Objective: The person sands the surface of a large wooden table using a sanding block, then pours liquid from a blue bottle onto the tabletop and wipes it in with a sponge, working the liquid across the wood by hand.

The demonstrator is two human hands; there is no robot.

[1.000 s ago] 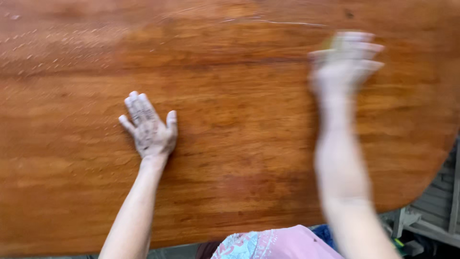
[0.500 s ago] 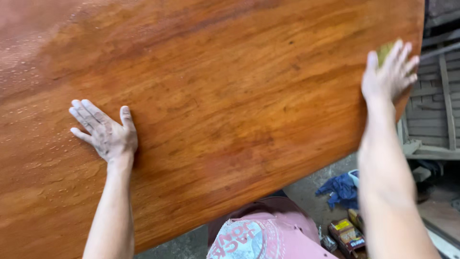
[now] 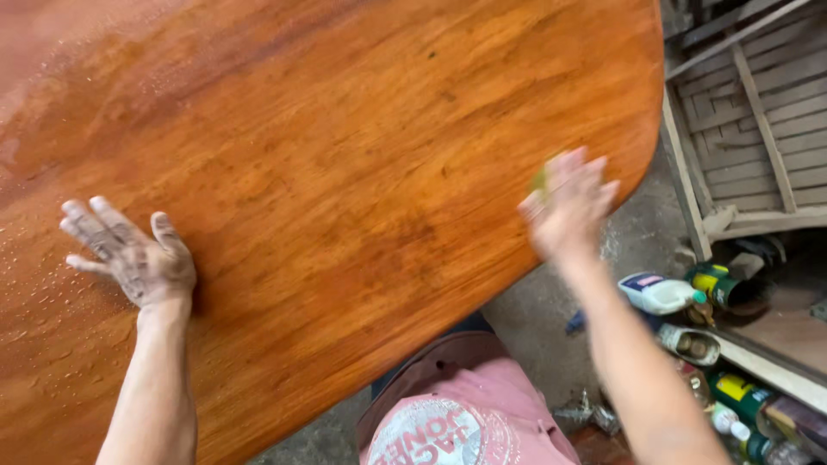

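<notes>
A broad slab [image 3: 345, 172] of reddish-orange wood, glossy and beaded with droplets at its left, fills most of the view, its rounded corner at the far right. The left hand [image 3: 129, 258] lies flat on it, fingers spread. The blurred right hand [image 3: 568, 207], near the slab's right edge, presses a small yellow-green pad [image 3: 540, 179]; its fingers look loosely apart. Bottles [image 3: 659, 293] crowd the grey floor [image 3: 534, 319] at right, beside a slatted wooden frame [image 3: 741, 112].

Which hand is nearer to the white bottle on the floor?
Right. The right hand presses near the wooden tabletop's rounded edge, just up and left of the white bottle. The left hand lies flat on the wood at the far left.
</notes>
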